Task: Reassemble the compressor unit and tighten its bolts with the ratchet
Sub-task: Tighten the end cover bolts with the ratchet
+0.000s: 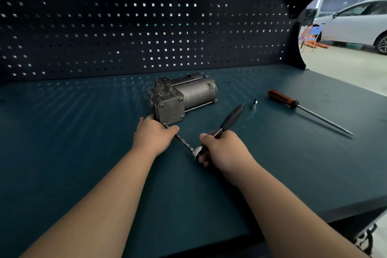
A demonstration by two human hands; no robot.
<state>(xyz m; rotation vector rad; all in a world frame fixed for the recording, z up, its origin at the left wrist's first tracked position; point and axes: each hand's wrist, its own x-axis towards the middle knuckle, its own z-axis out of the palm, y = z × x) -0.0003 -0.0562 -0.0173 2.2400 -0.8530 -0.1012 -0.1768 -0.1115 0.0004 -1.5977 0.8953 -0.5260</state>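
two hands are busy at the front of the dark teal table [83, 142], and i'm watching them from just behind. the compressor unit [188, 94] lies on its side near the middle of the table, its grey cylinder pointing away to the right and its square end plate facing the person. three bolts [180, 100] show at the corners of that plate. the left hand [154, 135] sits at the near lower corner of the unit, back upward. its thumb lies over the far end of a thin extension bar [184, 142] and its fingers curl down out of my sight, so it seems to hold the bar right where it meets the casing. the bar runs back toward the person and to the right, into the shiny head of the ratchet [232, 118]. the right hand [222, 151] is wrapped round the ratchet just behind that head, fingers closed under the shaft and thumb on top. the black grip sticks out past the knuckles, up and to the right, clear of the table. a small socket bit [254, 105] stands upright just right of the grip's tip. further right a long screwdriver [303, 109] with a red and black handle lies flat, well apart from the unit, its tip pointing to the right edge. a dark pegboard [146, 27] rises behind the table. past its right end i can see a white car [356, 25] on the shop floor.
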